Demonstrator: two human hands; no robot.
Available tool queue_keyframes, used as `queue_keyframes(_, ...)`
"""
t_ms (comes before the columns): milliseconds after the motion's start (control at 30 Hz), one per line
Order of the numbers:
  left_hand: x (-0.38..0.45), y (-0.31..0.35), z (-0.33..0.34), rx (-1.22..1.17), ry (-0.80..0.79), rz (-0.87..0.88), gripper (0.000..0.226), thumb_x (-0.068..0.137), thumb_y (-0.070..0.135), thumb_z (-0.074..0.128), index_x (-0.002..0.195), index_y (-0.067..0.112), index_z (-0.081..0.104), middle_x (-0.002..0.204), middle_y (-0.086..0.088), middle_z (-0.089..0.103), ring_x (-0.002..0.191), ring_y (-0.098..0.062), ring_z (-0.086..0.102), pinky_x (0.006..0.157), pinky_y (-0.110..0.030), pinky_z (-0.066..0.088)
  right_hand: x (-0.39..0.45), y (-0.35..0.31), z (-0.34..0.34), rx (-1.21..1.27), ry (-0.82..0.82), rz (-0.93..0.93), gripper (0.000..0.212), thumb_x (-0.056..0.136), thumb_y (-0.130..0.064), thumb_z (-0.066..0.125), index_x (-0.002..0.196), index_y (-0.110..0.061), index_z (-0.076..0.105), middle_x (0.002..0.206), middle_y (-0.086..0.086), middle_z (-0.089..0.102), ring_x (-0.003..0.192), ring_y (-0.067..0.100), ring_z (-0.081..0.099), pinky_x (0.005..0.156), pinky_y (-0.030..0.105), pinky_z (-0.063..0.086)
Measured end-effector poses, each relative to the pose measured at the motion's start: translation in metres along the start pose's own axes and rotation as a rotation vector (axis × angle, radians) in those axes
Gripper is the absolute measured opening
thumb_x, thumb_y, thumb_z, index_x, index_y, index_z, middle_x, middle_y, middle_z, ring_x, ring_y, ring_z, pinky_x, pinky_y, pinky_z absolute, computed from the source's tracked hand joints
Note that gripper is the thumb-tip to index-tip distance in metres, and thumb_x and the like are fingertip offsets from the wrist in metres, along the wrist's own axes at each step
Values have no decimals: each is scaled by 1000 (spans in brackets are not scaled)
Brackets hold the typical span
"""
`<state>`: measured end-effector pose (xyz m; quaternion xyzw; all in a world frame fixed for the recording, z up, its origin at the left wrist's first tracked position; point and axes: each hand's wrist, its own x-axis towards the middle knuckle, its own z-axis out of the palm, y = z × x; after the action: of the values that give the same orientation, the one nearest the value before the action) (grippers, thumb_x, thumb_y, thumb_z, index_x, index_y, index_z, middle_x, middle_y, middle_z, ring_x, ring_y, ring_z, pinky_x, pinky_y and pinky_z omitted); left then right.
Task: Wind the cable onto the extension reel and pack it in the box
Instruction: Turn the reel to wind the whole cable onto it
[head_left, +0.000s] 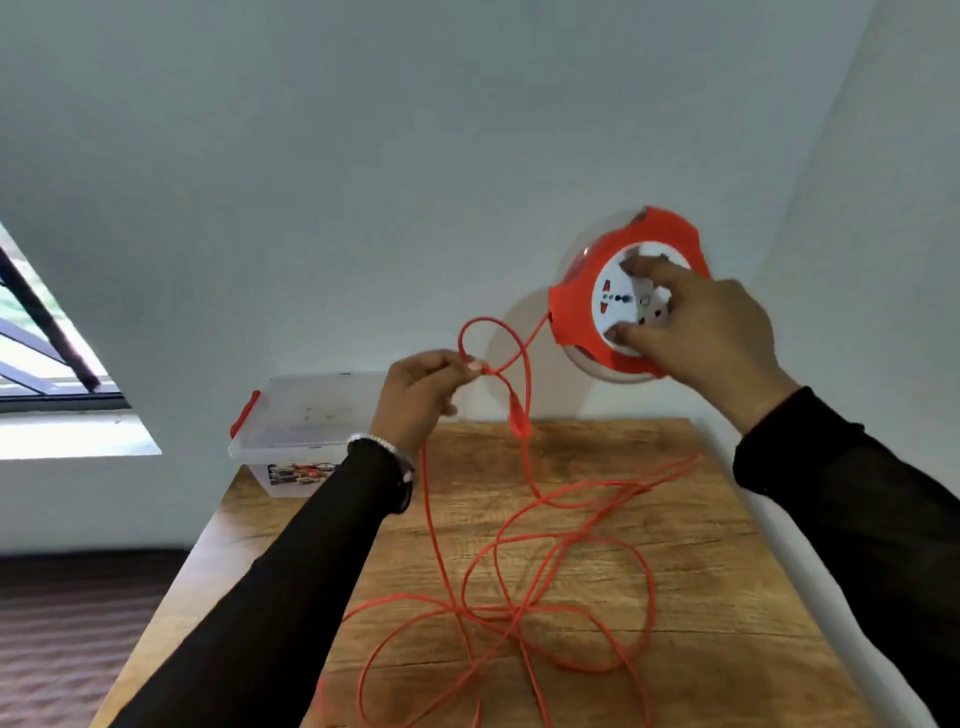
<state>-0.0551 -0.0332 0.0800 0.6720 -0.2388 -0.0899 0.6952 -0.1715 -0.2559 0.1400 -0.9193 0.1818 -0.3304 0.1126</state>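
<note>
My right hand (696, 327) holds the orange extension reel (574, 312) up in the air by its white socket face, fingers spread on the hub. My left hand (421, 395) pinches the orange cable (524, 374) just left of the reel, where the cable forms a small loop. From there the cable hangs down and lies in loose tangled loops on the wooden table (727, 597). A clear plastic box (306, 415) with red latches stands at the table's far left corner, its lid on.
A pale wall rises right behind the table. A window (36, 338) sits low on the left wall. The table's left edge drops to a dark wood floor (67, 639).
</note>
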Motion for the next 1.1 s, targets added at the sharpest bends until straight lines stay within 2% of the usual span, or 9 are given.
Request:
queue_keyframes(167,22,44,10,221,66,292,22,75,-7,66,74,14,61,80,-2,65,74,-14,63,67,-21,54,40,-38,-26,-176,129,-247,56,71,-32,67,125,-40,53,98,15,70,88,38,64,67,35,43)
queue_keyframes(300,24,50,8,-7,117,368,22,79,-8,60,74,14,57,79,-7,66,73,-20,69,66,-30,58,70,-53,-45,-288,180,-310,54,76,-30,66,128,-35,53,104,16,69,93,40,63,73,40,45)
queue_keyframes(433,34,21,-18,-573,274,-94,15,84,-8,54,81,6,52,77,-12,61,57,-20,70,52,-27,56,81,-52,-57,-312,182,-325,54,75,-25,65,127,-34,54,106,15,68,95,40,62,75,42,45)
queue_keyframes(567,26,-40,-40,-319,446,-448,11,88,3,57,90,12,63,90,-18,68,82,-27,68,68,-24,53,78,-41,-56,-337,206,-309,54,74,-20,66,125,-33,56,98,19,67,88,41,62,70,41,45)
queue_keyframes(633,15,-60,-42,-312,523,-517,15,89,-2,49,86,9,60,75,-15,59,63,-26,57,50,-22,45,73,-35,-54,-369,188,-303,55,75,-22,67,127,-34,54,100,19,67,88,41,63,71,42,48)
queue_keyframes(800,1,-45,-8,-54,260,-132,13,81,10,69,89,16,61,85,-4,63,73,-13,57,64,-25,45,49,-31,-32,-403,37,-366,59,75,-24,64,131,-37,50,100,14,67,91,38,62,72,41,46)
queue_keyframes(933,-12,-36,31,476,-58,142,83,62,45,82,130,19,41,124,4,50,108,-7,51,93,-27,46,38,-30,-18,-325,24,-347,57,76,-29,63,130,-39,49,109,12,68,95,37,63,72,38,48)
queue_keyframes(1000,-18,-49,41,687,-76,263,75,69,39,79,130,19,41,123,1,53,107,-8,53,92,-28,46,36,-25,-17,-292,39,-313,57,75,-30,64,130,-39,50,112,11,68,96,37,63,72,37,49)
queue_keyframes(1100,-19,-65,36,486,-147,185,23,77,20,75,94,19,59,75,8,62,67,2,55,66,-23,45,37,-10,-20,-263,44,-248,59,74,-31,66,129,-41,50,111,10,69,98,36,62,72,37,47)
